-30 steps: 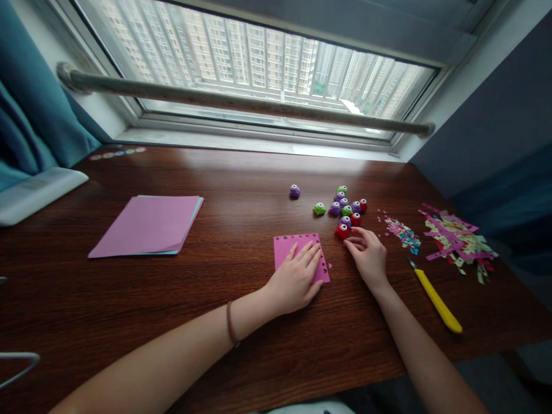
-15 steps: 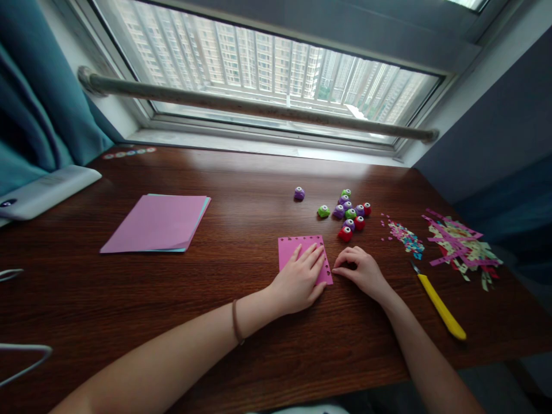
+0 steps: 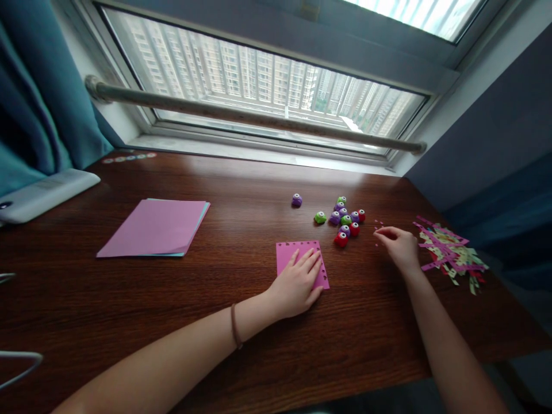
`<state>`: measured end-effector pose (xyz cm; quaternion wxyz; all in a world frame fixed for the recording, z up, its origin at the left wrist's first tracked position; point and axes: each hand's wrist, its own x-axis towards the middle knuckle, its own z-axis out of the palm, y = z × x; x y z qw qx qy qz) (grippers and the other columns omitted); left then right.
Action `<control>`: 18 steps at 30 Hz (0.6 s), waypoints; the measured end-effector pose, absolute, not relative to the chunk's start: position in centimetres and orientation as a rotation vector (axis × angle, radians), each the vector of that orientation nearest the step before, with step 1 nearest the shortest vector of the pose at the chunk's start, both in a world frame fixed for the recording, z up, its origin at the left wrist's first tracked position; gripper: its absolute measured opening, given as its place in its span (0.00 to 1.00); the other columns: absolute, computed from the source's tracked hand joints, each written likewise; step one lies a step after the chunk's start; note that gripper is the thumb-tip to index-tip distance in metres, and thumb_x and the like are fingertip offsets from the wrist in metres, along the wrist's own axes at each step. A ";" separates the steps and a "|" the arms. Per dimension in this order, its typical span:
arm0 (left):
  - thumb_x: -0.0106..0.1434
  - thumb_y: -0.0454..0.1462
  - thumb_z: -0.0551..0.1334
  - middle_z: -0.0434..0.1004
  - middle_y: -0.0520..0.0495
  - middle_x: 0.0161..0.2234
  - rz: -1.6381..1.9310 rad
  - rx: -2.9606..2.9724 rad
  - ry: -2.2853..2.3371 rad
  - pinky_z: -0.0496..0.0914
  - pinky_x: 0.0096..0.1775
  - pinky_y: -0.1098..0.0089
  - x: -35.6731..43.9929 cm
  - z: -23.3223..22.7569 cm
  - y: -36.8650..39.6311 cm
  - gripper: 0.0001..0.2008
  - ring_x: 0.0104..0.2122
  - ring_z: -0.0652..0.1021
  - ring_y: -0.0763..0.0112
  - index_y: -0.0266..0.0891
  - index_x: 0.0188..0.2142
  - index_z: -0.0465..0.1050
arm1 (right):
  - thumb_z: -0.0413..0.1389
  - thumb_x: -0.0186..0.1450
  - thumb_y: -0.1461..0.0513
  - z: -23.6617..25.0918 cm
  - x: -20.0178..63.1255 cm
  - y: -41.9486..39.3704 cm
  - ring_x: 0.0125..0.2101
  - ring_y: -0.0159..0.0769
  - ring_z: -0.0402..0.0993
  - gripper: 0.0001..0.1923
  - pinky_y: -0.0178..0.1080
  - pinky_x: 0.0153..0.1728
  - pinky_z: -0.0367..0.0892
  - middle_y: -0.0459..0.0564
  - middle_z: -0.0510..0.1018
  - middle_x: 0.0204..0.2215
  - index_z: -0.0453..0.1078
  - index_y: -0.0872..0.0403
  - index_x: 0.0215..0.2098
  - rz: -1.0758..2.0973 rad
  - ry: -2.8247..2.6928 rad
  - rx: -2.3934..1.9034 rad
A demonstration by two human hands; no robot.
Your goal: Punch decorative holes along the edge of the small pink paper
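My left hand (image 3: 297, 283) lies flat with its fingers spread on a small pink sheet of paper (image 3: 287, 251), pressing it against the table. Small punched holes run along the sheet's top and right edges. Over to the right, my right hand (image 3: 399, 247) has thumb and forefinger pinched together among tiny pink paper bits (image 3: 377, 223). Whatever is between those fingertips is too small to make out. The hand covers most of the colourful punched bits, and the yellow-handled craft knife is hidden by the hand and forearm.
Several purple, green and red hole punches with eyes (image 3: 346, 219) cluster beyond the sheet. Paper strips (image 3: 451, 250) are heaped at the right. Pink and blue sheets (image 3: 155, 227) are stacked at the left, near a white device (image 3: 52, 195). A metal bar (image 3: 259, 118) crosses the window.
My right hand has moved right, from beside the pink sheet to the small paper bits, covering the craft knife. My left hand stays on the sheet. The view has tilted slightly up.
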<state>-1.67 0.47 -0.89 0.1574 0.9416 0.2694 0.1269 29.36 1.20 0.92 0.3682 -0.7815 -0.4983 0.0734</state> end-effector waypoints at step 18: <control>0.64 0.45 0.48 0.53 0.36 0.61 0.437 2.711 0.783 0.47 0.59 0.53 -1.7 -1.5 0.4 0.29 0.61 0.53 0.56 0.31 0.60 0.48 | 0.56 0.57 0.57 4.9 23.7 9.4 0.25 0.33 0.70 0.11 0.35 0.29 0.64 0.49 0.76 0.25 0.75 0.56 0.32 0.128 -1.654 -1.742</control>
